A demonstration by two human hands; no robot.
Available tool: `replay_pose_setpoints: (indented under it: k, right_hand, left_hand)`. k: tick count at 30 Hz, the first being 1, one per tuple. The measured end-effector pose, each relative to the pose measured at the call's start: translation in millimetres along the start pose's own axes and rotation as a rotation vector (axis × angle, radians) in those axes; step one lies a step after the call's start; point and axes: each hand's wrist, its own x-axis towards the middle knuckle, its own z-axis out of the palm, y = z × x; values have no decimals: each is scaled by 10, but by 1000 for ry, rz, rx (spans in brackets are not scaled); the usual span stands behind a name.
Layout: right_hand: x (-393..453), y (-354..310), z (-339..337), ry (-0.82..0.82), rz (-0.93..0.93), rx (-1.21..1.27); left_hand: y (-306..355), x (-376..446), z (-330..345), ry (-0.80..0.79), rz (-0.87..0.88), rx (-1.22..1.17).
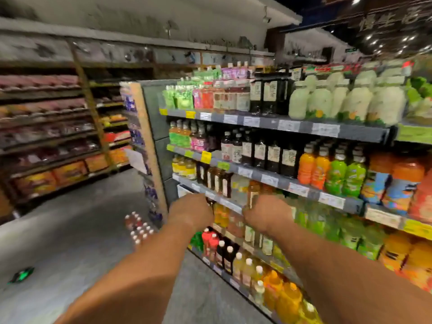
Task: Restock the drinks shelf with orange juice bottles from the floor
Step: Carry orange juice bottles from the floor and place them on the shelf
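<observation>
Left hand: reached to the shelf edge, back toward the camera; fingers hidden, so curled or spread could not be told.
Right hand: at the same edge, near the left; fingers seemed curled round a pale bottle, too blurred to be sure.
Orange bottles: on the bottom shelf, well below both hands.
Pack: white-capped bottles on the floor, left of the hands.

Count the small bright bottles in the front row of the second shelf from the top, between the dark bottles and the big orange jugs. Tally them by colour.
Orange bottles: 2
Green bottles: 2
Total: 4
</observation>
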Motion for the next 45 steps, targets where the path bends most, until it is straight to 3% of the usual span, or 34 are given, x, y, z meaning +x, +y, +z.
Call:
replay_pose_setpoints:
  k: [6, 17, 23, 29, 37, 45]
  right_hand:
    - [293, -1559, 622, -93, -302, 88]
    - [1626, -3106, 1795, -229, -379, 149]
    - [2621, -4032, 2238, -312, -429, 96]
    - [3510, -5246, 3012, -363, -413, 79]
    - [4803, -6712, 3814, -406, -238, 99]
    - [6238, -7781, 4812, -430, -96, 153]
  left_hand:
    - [-1732, -257, -50, -16, -315, 5]
    - [-3449, 751, 329, -39, -515, 72]
    - [-4354, 1650, 440, -64, -508, 77]
    - [-5689, 2678, 628, -87, -501, 84]
    - [-7439, 4263, 753, -195, -368, 84]
    - [-8777, 5827, 1384, -299, -272, 37]
